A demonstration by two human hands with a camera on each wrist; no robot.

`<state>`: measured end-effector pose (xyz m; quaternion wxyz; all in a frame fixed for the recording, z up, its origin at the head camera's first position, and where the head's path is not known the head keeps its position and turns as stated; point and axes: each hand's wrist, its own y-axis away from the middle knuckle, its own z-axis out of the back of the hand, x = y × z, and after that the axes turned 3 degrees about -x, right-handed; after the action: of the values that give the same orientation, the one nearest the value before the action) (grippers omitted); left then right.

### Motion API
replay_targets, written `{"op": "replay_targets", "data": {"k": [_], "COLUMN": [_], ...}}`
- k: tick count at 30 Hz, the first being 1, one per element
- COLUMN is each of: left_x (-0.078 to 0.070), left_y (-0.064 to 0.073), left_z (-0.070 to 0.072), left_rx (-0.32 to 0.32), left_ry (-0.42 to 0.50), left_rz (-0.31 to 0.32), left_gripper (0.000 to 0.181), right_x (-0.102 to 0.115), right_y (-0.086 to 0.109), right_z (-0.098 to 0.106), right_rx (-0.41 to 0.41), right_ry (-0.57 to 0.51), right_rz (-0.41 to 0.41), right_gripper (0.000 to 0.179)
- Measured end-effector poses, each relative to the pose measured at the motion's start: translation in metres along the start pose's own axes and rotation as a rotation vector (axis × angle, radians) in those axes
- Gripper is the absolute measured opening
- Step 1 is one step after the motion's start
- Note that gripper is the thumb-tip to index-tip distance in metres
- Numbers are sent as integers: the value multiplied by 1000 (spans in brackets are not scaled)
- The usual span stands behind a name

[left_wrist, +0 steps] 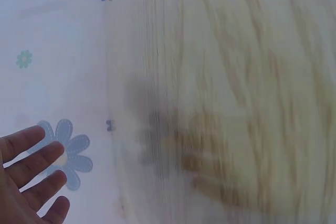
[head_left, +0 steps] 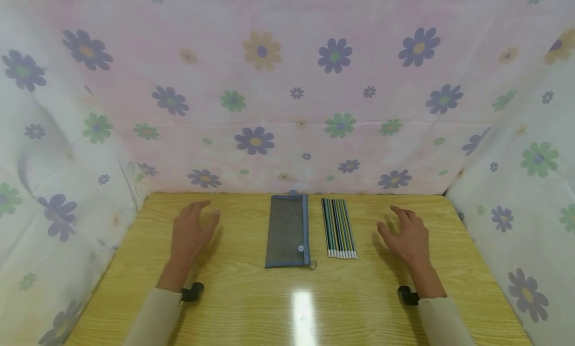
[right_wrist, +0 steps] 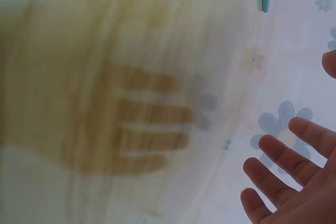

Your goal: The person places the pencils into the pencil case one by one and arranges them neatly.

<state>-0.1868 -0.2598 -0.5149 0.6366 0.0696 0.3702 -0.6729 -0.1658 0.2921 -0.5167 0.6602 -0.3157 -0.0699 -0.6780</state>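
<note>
Pencils [head_left: 339,228] lie side by side near the desk's [head_left: 233,296] far edge, beside the mesh pouch [head_left: 285,231], perhaps for easy reach; left hand [head_left: 190,231] and right hand [head_left: 408,237] flank them, holding nothing, fingers loosely spread, seemingly just above the desk.

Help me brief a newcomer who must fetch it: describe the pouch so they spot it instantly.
On the wooden table, find the middle of the far edge, by the flowered cloth. Left of the pencils lies the pouch: one broad grey rectangle edged in blue, unlike their slim shafts.
</note>
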Motion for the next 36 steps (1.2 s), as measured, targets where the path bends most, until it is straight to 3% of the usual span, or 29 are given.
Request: {"op": "replay_targets", "data": {"k": [7,15,27,36], "left_x": [-19,-33,-53,-74], "left_y": [2,2,4,9], "left_z": [-11,-23,-44,-60], "left_rx": [42,39,122,147], "left_ry": [39,82,140,167], "left_rz": [54,28,47,1], "left_gripper": [55,54,60,57], "right_x": [11,16,21,30], "right_y": [0,-2,-1,1], "right_z": [-5,-14,-22,-30], "right_rx": [-32,-56,-6,41], "right_ry": [-50,-87,-188,-214], "right_rz": [4,14,-30,-20], "right_gripper": [56,52,54,53]}}
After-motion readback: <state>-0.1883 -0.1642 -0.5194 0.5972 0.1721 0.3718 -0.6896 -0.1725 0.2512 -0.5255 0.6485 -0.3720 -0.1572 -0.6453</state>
